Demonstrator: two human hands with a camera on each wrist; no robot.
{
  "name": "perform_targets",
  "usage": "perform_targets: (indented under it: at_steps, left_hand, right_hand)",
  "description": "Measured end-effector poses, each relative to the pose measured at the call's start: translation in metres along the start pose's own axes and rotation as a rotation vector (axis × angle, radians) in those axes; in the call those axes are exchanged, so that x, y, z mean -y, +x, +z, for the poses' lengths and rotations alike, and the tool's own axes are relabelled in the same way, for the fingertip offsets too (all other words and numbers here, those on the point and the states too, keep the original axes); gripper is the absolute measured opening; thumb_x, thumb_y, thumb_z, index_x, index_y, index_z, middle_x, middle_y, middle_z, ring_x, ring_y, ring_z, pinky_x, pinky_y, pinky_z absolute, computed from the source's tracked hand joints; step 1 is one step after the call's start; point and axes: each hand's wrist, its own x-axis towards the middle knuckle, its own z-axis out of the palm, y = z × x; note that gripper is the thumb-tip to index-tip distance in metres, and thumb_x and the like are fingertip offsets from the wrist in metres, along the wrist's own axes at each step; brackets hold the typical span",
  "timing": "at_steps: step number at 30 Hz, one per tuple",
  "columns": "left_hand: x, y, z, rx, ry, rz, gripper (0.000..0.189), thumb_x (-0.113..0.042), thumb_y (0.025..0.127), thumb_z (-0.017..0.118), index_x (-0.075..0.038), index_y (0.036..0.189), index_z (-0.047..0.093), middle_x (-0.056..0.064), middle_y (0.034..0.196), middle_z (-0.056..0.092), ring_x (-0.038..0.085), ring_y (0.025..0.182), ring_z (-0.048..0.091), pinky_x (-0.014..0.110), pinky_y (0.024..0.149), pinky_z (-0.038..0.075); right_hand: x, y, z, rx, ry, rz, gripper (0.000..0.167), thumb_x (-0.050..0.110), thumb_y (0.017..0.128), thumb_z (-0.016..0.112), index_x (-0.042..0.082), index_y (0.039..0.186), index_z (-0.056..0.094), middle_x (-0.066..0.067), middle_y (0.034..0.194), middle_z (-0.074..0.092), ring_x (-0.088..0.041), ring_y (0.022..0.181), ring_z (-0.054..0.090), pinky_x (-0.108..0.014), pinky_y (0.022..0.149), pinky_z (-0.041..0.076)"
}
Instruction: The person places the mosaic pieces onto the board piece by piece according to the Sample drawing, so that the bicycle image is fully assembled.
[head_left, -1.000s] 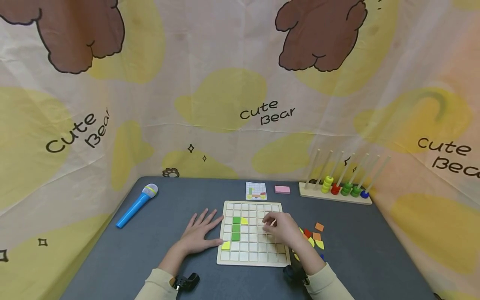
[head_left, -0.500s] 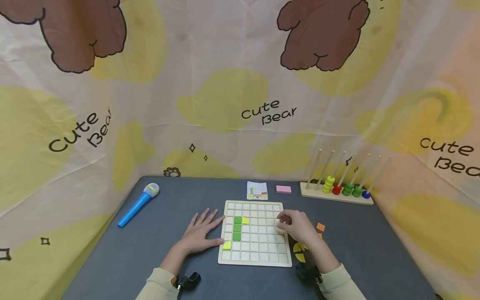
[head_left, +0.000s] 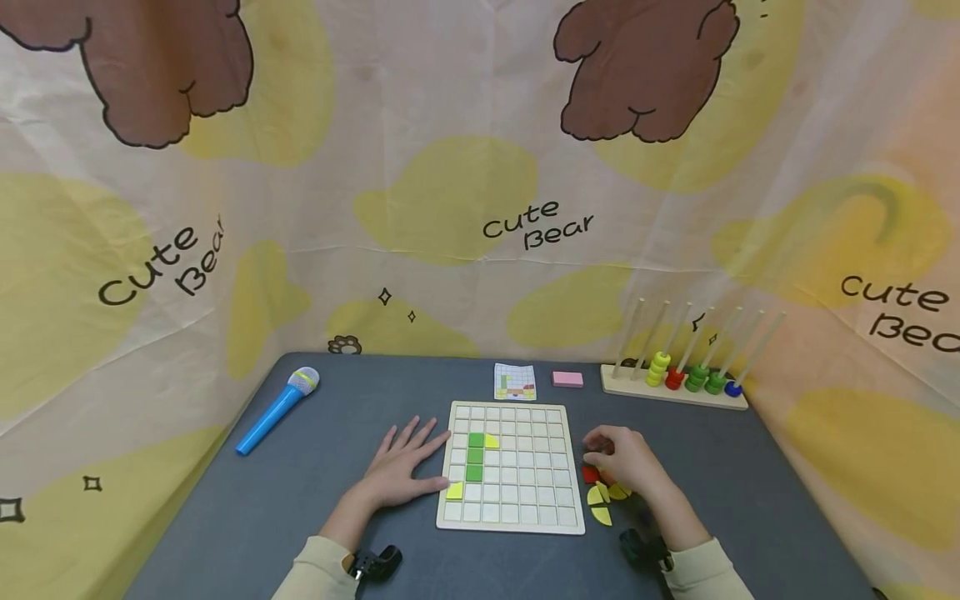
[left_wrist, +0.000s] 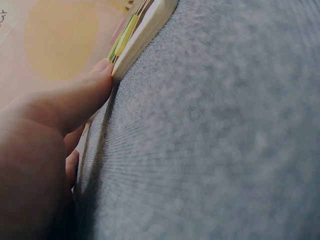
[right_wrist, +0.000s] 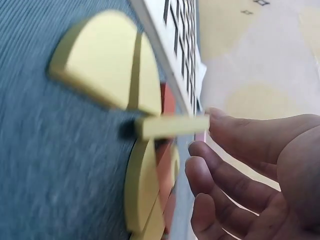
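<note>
My left hand (head_left: 397,473) lies spread on the table, its thumb and fingers touching the left edge of the white gridded board (head_left: 525,517). In the left wrist view the thumb (left_wrist: 90,92) meets the board's rim. Green squares (head_left: 475,456) form a column on the board, with a yellow piece (head_left: 491,441) beside the top one and another yellow piece (head_left: 454,491) near the lower left. Right of the board, my right hand (head_left: 626,457) hovers over loose pieces, fingers loosely bent and apart from the thumb. Yellow rounded pieces (right_wrist: 102,60) and a red piece (head_left: 591,474) show below it.
Behind the board lie a printed pattern card (head_left: 514,382) and a pink block (head_left: 567,379). A bead counting stand (head_left: 675,388) with upright rods is at the back right. A blue toy microphone (head_left: 273,412) lies at the left.
My right hand has moved right, from above the board to over the loose pieces, uncovering the board's right side. The left hand stays in place.
</note>
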Motion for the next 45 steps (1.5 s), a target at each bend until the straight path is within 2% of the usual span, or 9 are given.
perform_targets:
  at_steps: [9,14,18,24,30,34,41,45]
  left_hand:
    - [0.004,-0.001,0.003,-0.006,-0.011,-0.002,0.087,-0.079,0.084,0.056,-0.04,0.158,0.031,-0.006,0.169,0.019,0.028,0.158,0.004,0.059,0.123,-0.003]
    - [0.001,-0.002,0.002,-0.005,-0.008,0.002,0.086,-0.075,0.085,0.058,-0.037,0.158,0.033,-0.002,0.169,0.022,0.032,0.158,0.007,0.061,0.123,-0.001]
    - [-0.002,-0.002,-0.002,0.005,0.001,0.001,0.084,-0.071,0.087,0.06,-0.033,0.158,0.036,0.002,0.168,0.025,0.035,0.157,0.011,0.063,0.122,0.002]
    - [-0.004,-0.001,-0.004,0.037,0.028,-0.008,0.084,-0.073,0.088,0.056,-0.035,0.159,0.033,0.001,0.169,0.022,0.034,0.158,0.007,0.063,0.122,0.0]
    - [-0.005,-0.001,-0.005,0.028,0.024,-0.009,0.085,-0.073,0.088,0.058,-0.033,0.159,0.033,0.002,0.168,0.023,0.034,0.157,0.008,0.063,0.122,0.0]
    - [-0.005,-0.002,-0.005,0.006,0.016,0.002,0.085,-0.07,0.087,0.061,-0.031,0.158,0.036,0.003,0.168,0.025,0.036,0.157,0.011,0.064,0.122,0.003]
    - [-0.005,-0.002,-0.006,-0.001,0.015,0.009,0.084,-0.07,0.087,0.061,-0.032,0.158,0.037,0.004,0.167,0.027,0.037,0.156,0.012,0.065,0.121,0.004]
    - [-0.004,-0.002,-0.003,-0.008,-0.007,0.024,0.083,-0.07,0.088,0.06,-0.031,0.158,0.037,0.007,0.167,0.027,0.039,0.156,0.013,0.066,0.12,0.002]
  right_hand:
    - [-0.012,-0.002,-0.005,0.009,0.037,0.033,0.027,0.008,0.085,0.08,0.008,0.112,0.074,-0.005,0.099,0.07,-0.019,0.081,0.057,-0.03,0.067,0.056]
    - [-0.016,0.0,-0.005,0.037,0.014,0.05,0.034,0.007,0.084,0.08,0.007,0.117,0.074,-0.005,0.093,0.066,-0.02,0.076,0.053,-0.028,0.06,0.05]
    - [-0.016,0.0,-0.007,0.06,0.01,0.054,0.032,0.008,0.084,0.08,0.007,0.116,0.075,-0.005,0.09,0.064,-0.02,0.075,0.053,-0.028,0.058,0.049]
    - [-0.018,-0.002,-0.009,0.066,0.002,0.042,0.026,0.01,0.086,0.08,0.006,0.111,0.077,-0.003,0.088,0.066,-0.019,0.078,0.054,-0.029,0.063,0.049]
    - [-0.02,-0.001,-0.011,0.053,-0.001,0.024,0.019,0.012,0.085,0.081,0.006,0.103,0.077,-0.003,0.084,0.065,-0.018,0.077,0.054,-0.03,0.064,0.048]
    - [-0.023,0.001,-0.01,0.041,-0.029,0.029,0.016,0.02,0.086,0.082,0.008,0.093,0.074,-0.002,0.08,0.062,-0.017,0.074,0.053,-0.029,0.062,0.046]
    - [-0.027,0.005,-0.008,0.026,-0.14,0.069,0.025,0.034,0.09,0.077,0.013,0.082,0.066,-0.003,0.073,0.056,-0.017,0.066,0.051,-0.029,0.057,0.041]
    - [-0.027,0.004,-0.008,0.022,-0.143,0.058,0.022,0.031,0.09,0.078,0.013,0.084,0.067,-0.002,0.074,0.057,-0.017,0.067,0.051,-0.029,0.058,0.042]
